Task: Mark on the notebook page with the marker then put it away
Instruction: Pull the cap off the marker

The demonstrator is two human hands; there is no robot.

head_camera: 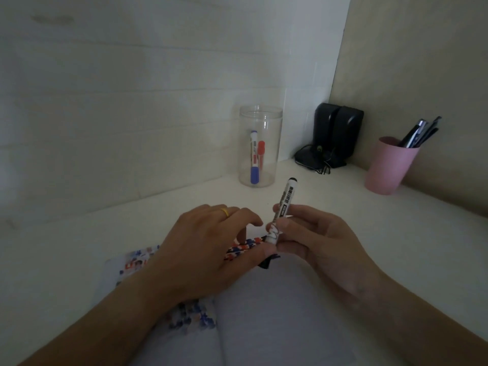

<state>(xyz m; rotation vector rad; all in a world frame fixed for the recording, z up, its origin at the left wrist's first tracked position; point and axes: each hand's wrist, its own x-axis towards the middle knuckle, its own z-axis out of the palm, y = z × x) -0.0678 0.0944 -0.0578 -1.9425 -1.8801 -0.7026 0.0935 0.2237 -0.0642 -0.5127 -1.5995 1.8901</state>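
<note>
My right hand holds a white marker with a black end cap, tilted upright over the top edge of the open notebook. At the marker's lower end, the thumb and fingers of my left hand pinch its black cap. My thumb hides whether the cap sits on the tip or is off it. The notebook lies on the white desk with its plain page to the right and its patterned cover folded out under my left wrist.
A clear plastic jar stands against the back wall with a blue marker and a red marker inside. Black speakers fill the corner. A pink cup of pens stands on the right.
</note>
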